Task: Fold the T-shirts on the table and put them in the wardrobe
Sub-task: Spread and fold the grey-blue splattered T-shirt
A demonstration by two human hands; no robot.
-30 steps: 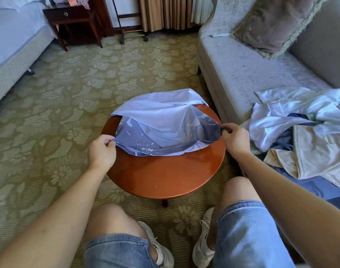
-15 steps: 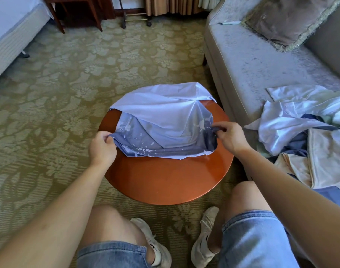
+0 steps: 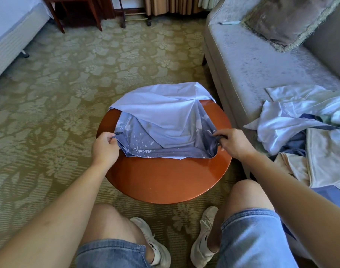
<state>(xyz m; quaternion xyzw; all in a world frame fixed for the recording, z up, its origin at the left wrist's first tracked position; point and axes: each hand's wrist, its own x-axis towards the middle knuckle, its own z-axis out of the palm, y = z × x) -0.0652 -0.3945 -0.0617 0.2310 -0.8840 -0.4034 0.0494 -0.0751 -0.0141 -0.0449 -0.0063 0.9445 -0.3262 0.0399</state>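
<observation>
Across the far half of the round, glossy reddish wood table (image 3: 165, 182): soft T-shirt (image 3: 165, 120), half folded, smooth pale-blue panel on top in a rough triangle, darker blue cloth with white splatter print showing beneath along the near edge, far edge draped slightly over the table's rim. At the table's left edge, left hand (image 3: 105, 147), fingers curled, pinching the T-shirt's left corner. At the table's right edge, right hand (image 3: 234, 144), thumb and fingers closed round a bunched fold of the T-shirt's right side. Right of the table, grey velvety sofa (image 3: 252, 60) bearing a rumpled pile (image 3: 300, 117) of white, cream and navy cloth; farther back on that side, fringed square cushion (image 3: 287, 18). Under and around the table, olive floral carpet (image 3: 68, 74). Far left of the table, white ribbed bed (image 3: 10, 35) corner.
</observation>
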